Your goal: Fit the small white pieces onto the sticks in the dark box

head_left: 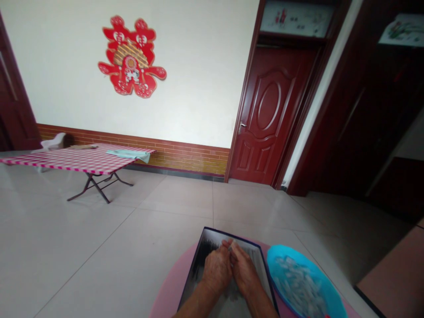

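Two hands, left [217,269] and right [244,267], meet fingers-together above an open box [232,235], seemingly clamped on a small pale piece [230,248] (blur blunts certainty). Work looks partway: dark strands [208,252] lie beside the fingers, while many pale pieces [300,282] sit in a blue basin [277,250] to their right.

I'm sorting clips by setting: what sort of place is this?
Probably someone's home, though I can't be certain: the panelled red door, the large red wall decoration and the folding table with a checked top all look domestic.
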`<state>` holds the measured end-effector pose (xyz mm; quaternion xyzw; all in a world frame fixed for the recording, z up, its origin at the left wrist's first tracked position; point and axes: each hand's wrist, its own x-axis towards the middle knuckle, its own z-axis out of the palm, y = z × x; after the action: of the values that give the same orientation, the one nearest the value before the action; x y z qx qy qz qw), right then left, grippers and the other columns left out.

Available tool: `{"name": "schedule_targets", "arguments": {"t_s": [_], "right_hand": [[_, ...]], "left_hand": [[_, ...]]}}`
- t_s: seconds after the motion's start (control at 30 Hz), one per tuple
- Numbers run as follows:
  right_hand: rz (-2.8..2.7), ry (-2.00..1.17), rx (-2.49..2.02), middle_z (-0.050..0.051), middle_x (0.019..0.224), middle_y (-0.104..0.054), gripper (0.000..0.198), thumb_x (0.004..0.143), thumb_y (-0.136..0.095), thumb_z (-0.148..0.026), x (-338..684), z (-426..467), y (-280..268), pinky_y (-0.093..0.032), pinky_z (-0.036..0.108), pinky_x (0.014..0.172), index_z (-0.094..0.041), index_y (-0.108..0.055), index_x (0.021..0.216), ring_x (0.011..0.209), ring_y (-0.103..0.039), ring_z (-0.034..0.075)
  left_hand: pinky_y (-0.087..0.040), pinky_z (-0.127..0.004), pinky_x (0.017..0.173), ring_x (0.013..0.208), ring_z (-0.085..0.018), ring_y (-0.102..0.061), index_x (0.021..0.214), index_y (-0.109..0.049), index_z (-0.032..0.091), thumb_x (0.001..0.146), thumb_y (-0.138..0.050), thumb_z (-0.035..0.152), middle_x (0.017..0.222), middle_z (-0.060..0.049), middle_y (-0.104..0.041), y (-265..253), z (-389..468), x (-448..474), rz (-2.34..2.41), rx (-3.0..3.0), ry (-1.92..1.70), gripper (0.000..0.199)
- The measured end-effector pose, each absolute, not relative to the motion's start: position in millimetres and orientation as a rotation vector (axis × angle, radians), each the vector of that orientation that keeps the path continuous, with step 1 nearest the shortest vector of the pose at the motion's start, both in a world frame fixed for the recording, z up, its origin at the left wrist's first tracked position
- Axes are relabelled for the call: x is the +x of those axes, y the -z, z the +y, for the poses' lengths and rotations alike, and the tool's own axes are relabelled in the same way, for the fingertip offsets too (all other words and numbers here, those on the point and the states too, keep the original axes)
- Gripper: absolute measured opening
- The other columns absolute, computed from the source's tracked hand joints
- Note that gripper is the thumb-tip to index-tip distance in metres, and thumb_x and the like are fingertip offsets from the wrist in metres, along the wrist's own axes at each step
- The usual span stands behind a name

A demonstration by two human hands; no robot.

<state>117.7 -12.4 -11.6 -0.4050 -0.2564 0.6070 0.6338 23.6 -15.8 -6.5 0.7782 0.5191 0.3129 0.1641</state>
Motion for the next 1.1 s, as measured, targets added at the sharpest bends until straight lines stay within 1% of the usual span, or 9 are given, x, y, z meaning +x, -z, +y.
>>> {"name": "schedule_targets", "arguments": {"t_s": [0.2,0.37,0.5,0.63,0.73,0.83,0.97,1.03,1.1], "right_hand": [[-0.549,-1.377,-0.925,0.006,0.082,-0.076,0.046,0.043,-0.087,-0.049,114.2,-13.0,8.4,-0.054,0.029,0.074,-0.019,-0.075,0.074,0.082,-0.069,0.023],[-0.518,-1.379,-0.919,0.005,0.078,-0.076,0.048,0.039,-0.089,-0.048,113.5,-12.5,9.0,-0.054,0.026,0.071,-0.018,-0.075,0.073,0.077,-0.069,0.02],[-0.543,-1.338,-0.942,0.005,0.081,-0.076,0.047,0.044,-0.087,-0.049,113.0,-12.7,13.1,-0.054,0.028,0.073,-0.019,-0.075,0.077,0.08,-0.069,0.022],[-0.615,-1.269,-0.952,0.006,0.085,-0.076,0.049,0.051,-0.083,-0.054,114.4,-12.6,16.0,-0.055,0.03,0.071,-0.018,-0.074,0.083,0.087,-0.069,0.025],[-0.636,-1.229,-0.955,0.008,0.09,-0.075,0.052,0.052,-0.082,-0.056,119.3,-12.3,16.4,-0.055,0.032,0.072,-0.016,-0.073,0.084,0.093,-0.067,0.028],[-0.622,-1.207,-0.933,0.008,0.093,-0.075,0.051,0.052,-0.082,-0.054,124.6,-12.0,15.1,-0.055,0.033,0.073,-0.017,-0.072,0.086,0.094,-0.067,0.027],[-0.572,-1.237,-0.901,0.005,0.085,-0.075,0.049,0.053,-0.083,-0.048,127.6,-10.6,9.4,-0.054,0.031,0.068,-0.018,-0.069,0.09,0.085,-0.069,0.024],[-0.546,-1.273,-0.876,0.003,0.079,-0.074,0.05,0.054,-0.082,-0.047,128.0,-9.8,5.6,-0.053,0.029,0.061,-0.019,-0.067,0.092,0.078,-0.069,0.023],[-0.531,-1.319,-0.86,0.0,0.072,-0.072,0.05,0.056,-0.079,-0.049,128.5,-9.5,2.4,-0.049,0.028,0.051,-0.021,-0.065,0.095,0.068,-0.068,0.021]], "left_hand": [[-0.054,-0.037,0.07,0.085,-0.031,-0.07,0.127,-0.055,0.006,0.093,-0.034,0.019,0.095,-0.02,-0.072,5.5,-16.9,24.9,1.512,2.261,-0.831,0.043],[-0.054,-0.031,0.075,0.089,-0.026,-0.07,0.121,-0.058,0.008,0.094,-0.035,0.018,0.099,-0.017,-0.072,3.3,-18.8,26.0,1.598,2.279,-0.716,0.037],[-0.053,-0.03,0.075,0.09,-0.024,-0.069,0.126,-0.054,0.01,0.094,-0.036,0.017,0.105,-0.016,-0.071,4.8,-18.1,26.8,1.605,2.302,-0.695,0.038],[-0.05,-0.027,0.072,0.085,-0.023,-0.069,0.124,-0.058,0.013,0.095,-0.034,0.021,0.097,-0.014,-0.073,0.8,-16.2,24.1,1.543,2.234,-0.775,0.039],[-0.047,-0.025,0.07,0.081,-0.021,-0.069,0.113,-0.067,0.018,0.095,-0.035,0.026,0.093,-0.01,-0.075,-5.8,-14.5,19.7,1.448,2.177,-0.845,0.037],[-0.043,-0.024,0.067,0.074,-0.019,-0.068,0.087,-0.074,0.017,0.093,-0.039,0.032,0.082,-0.008,-0.075,-9.0,-11.5,17.1,1.448,2.104,-0.854,0.038],[-0.038,-0.023,0.059,0.061,-0.015,-0.061,0.06,-0.066,0.013,0.091,-0.039,0.028,0.06,-0.006,-0.066,-6.7,-4.9,19.3,1.4,1.932,-0.852,0.044],[-0.035,-0.022,0.053,0.051,-0.012,-0.053,0.055,-0.06,0.014,0.088,-0.042,0.025,0.052,-0.001,-0.057,-5.0,-2.3,21.4,1.313,1.743,-0.837,0.04],[-0.031,-0.021,0.046,0.041,-0.009,-0.043,0.053,-0.055,0.015,0.086,-0.043,0.028,0.046,0.002,-0.048,-3.8,-1.2,23.0,1.248,1.562,-0.798,0.038]]}}
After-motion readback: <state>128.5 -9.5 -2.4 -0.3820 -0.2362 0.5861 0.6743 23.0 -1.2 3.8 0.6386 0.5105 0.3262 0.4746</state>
